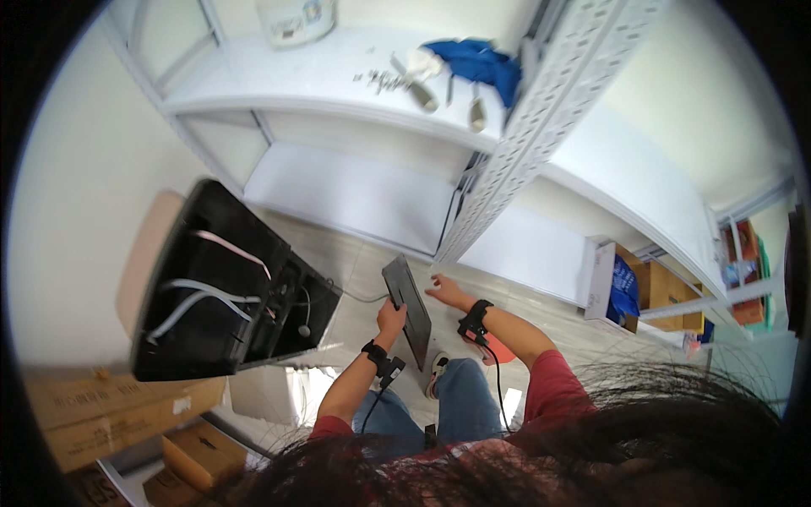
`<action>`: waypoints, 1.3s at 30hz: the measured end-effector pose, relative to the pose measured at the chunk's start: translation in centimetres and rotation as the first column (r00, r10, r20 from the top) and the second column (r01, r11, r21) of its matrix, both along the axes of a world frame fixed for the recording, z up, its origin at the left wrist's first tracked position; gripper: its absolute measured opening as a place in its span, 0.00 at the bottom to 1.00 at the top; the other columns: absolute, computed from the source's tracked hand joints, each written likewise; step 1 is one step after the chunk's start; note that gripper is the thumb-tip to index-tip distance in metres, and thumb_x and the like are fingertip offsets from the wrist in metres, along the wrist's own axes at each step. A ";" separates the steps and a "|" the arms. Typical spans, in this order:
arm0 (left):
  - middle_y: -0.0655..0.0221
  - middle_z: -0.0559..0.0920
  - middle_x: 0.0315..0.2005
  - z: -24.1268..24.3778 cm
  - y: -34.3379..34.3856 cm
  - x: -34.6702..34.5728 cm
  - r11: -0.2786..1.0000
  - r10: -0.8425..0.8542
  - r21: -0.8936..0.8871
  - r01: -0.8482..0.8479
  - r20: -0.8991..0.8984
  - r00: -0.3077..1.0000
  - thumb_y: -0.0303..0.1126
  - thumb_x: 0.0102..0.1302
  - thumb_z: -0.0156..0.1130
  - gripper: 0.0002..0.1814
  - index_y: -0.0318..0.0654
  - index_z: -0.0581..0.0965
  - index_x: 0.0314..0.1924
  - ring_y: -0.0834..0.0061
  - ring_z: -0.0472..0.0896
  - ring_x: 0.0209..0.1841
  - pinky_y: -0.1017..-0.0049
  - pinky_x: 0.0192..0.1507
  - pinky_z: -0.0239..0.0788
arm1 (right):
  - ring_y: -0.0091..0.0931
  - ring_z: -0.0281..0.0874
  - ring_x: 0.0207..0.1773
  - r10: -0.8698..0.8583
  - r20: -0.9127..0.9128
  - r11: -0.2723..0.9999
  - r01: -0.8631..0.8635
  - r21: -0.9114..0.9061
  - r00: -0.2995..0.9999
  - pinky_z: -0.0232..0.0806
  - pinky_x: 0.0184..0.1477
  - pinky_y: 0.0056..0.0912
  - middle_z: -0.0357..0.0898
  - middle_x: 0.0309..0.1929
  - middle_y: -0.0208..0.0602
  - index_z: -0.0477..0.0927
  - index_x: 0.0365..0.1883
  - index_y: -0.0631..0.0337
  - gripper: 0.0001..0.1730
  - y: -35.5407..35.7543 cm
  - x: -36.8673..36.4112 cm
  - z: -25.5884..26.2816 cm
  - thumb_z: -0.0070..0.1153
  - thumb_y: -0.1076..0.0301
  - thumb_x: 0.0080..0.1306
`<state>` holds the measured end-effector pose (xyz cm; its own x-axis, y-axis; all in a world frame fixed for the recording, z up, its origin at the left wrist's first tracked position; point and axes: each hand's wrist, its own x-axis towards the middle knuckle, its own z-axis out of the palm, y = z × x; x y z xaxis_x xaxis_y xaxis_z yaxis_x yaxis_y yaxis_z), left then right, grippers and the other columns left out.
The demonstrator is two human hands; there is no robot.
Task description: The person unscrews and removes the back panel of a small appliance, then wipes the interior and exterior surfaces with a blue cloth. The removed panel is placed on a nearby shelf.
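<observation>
A thin, dark flat panel stands tilted on edge above the floor in front of me. My left hand grips its left side, thumb over the edge. Just right of the panel, my right hand is held apart from it, fingers spread and nothing in them. On the left leans an opened black appliance housing with its inside showing. Grey tubes and a pink strip run inside it. A thin dark cable spans from the housing toward the panel near my left hand.
Screwdrivers, loose screws and a blue cloth lie on the white metal shelf, near a white bucket. Cardboard boxes sit lower left. A perforated upright rises at centre right; a red object is below my right wrist.
</observation>
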<state>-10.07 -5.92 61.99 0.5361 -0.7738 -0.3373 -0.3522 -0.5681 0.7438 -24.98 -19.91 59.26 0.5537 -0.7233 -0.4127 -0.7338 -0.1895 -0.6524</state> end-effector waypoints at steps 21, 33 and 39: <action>0.56 0.77 0.30 35.9 -1.1 -20.6 0.693 -0.667 -0.626 0.358 -0.368 0.647 0.31 0.59 0.60 0.24 0.22 0.61 0.47 0.70 0.80 0.23 0.75 0.25 0.74 | 0.47 0.75 0.39 -0.335 -0.019 0.771 0.263 -0.580 0.942 0.69 0.41 0.46 0.77 0.35 0.53 0.71 0.54 0.56 0.23 18.5 -20.1 41.5 0.46 0.77 0.57; 0.64 0.76 0.36 51.6 0.2 -31.9 -0.175 -0.310 -0.704 0.688 0.703 0.640 0.31 0.57 0.61 0.09 0.37 0.75 0.38 0.62 0.74 0.40 0.67 0.41 0.65 | 0.42 0.77 0.37 -0.485 0.029 0.354 0.227 -0.907 0.874 0.70 0.37 0.44 0.78 0.35 0.44 0.70 0.58 0.52 0.27 18.6 -34.7 52.7 0.42 0.78 0.59; 0.67 0.82 0.30 53.7 -4.2 -38.4 -0.049 -0.348 -0.595 0.802 0.763 0.545 0.38 0.58 0.60 0.11 0.37 0.80 0.32 0.64 0.77 0.36 0.64 0.41 0.62 | 0.39 0.77 0.36 -0.446 -0.033 0.340 0.136 -0.930 0.894 0.69 0.36 0.43 0.78 0.32 0.41 0.72 0.54 0.53 0.24 14.7 -39.6 54.6 0.43 0.77 0.58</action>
